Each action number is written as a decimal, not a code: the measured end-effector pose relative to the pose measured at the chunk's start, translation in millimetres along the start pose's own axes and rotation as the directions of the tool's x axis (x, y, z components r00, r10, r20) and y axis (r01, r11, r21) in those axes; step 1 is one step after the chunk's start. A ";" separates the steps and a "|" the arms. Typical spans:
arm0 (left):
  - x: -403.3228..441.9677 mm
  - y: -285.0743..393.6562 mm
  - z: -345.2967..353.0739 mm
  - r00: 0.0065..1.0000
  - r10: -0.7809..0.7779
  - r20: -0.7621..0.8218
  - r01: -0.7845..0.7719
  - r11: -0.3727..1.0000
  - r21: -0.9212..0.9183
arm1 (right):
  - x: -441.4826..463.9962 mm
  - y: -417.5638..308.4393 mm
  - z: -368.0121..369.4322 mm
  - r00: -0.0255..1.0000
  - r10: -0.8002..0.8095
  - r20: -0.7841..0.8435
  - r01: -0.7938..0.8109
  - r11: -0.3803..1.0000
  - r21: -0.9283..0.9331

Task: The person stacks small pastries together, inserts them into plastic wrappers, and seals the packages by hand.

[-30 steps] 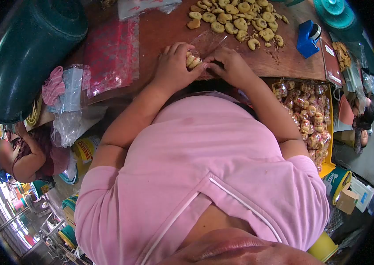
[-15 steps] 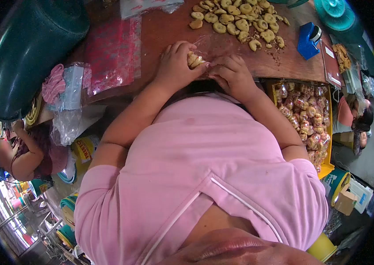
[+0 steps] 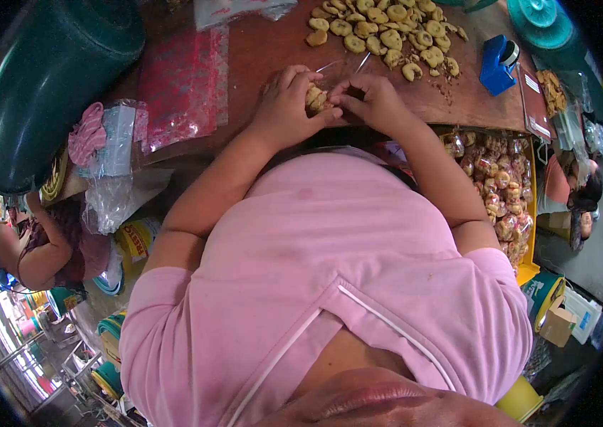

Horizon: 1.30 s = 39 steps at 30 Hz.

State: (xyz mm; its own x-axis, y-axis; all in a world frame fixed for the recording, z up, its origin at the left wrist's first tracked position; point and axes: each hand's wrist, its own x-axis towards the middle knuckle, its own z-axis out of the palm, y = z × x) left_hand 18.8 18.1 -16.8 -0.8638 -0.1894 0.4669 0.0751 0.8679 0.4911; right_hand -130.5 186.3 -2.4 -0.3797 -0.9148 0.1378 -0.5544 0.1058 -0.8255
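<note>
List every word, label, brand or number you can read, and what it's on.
"PRESTO", slightly blurred: on the yellow container.
Too small: white labels on the flat dark-red board.
Too blurred: lettering on the round green-and-yellow tub; red print on the clear plastic bags.
No numbers legible.

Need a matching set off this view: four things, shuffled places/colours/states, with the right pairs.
1. Tape dispenser
2. Loose cookies
3. Bagged cookies
4. Left hand

A. Packed inside the yellow crate
B. Curled around the held cookies
C. Blue, standing on the tabletop
D. Heaped on the wood, unwrapped

Pairs: 1-C, 2-D, 3-A, 4-B
</note>
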 end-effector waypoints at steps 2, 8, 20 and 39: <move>-0.2 -3.8 5.2 1.000 -0.016 -0.001 0.016 1.000 -0.002 | 6.4 8.4 -0.4 0.999 0.017 0.035 -0.018 1.000 0.016; 7.6 -1.1 2.6 0.998 -0.033 0.045 0.036 0.997 -0.068 | 7.7 -9.8 -12.1 0.996 0.061 0.060 -0.047 0.974 -0.222; 14.9 -7.5 -2.2 0.991 0.094 0.097 -0.080 0.987 -0.141 | -42.2 -21.4 -18.5 0.953 -0.290 -0.085 0.130 0.649 -0.749; 15.8 -8.0 -2.6 0.972 0.071 0.223 -0.040 0.989 -0.140 | 3.3 14.3 -21.8 0.909 -0.391 0.145 0.406 0.749 -0.524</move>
State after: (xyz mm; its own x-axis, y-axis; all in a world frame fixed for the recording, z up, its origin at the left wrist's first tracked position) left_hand 5.8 7.0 -11.4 -0.9454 -0.0199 0.3252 0.1793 0.8017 0.5702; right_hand -155.8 193.3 -1.8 -0.0209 -0.9294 0.3685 -0.9574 -0.0877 -0.2753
